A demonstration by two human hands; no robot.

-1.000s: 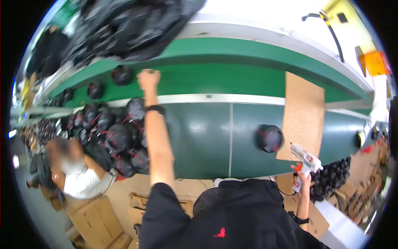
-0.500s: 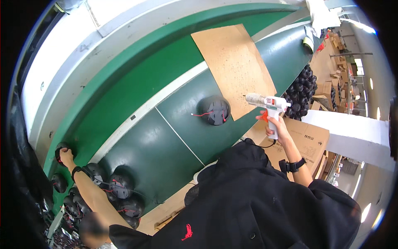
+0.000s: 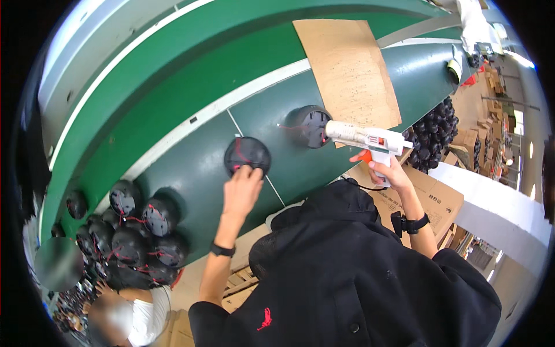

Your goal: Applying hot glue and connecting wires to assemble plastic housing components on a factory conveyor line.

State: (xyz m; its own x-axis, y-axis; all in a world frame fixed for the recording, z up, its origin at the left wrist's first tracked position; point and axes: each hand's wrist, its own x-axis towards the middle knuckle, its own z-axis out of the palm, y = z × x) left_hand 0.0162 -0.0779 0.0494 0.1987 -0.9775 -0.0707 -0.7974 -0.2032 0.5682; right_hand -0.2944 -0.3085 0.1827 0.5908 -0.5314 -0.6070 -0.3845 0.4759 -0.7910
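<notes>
My right hand (image 3: 394,174) is wrapped round the grip of a white hot glue gun (image 3: 378,140) with an orange trigger. Its nozzle end points left, close to a black round plastic shell (image 3: 311,128) that has a thin red wire. My left hand (image 3: 243,186) is closed on the near edge of another black round shell (image 3: 247,151), which also has a red wire. That shell is at the green table's middle, left of the first one. The fingertips are partly hidden by the back of the hand.
A brown cardboard sheet (image 3: 352,75) lies on the green table (image 3: 191,168). Several black shells (image 3: 130,246) are crowded at lower left, near a co-worker's hand (image 3: 104,288). At right are a heap of black round parts (image 3: 430,136) and a cardboard box (image 3: 430,191) below the table edge.
My left hand has come from the far left to the table's middle, bringing a black shell. The glue gun has moved slightly down, its nozzle end now nearer the other shell.
</notes>
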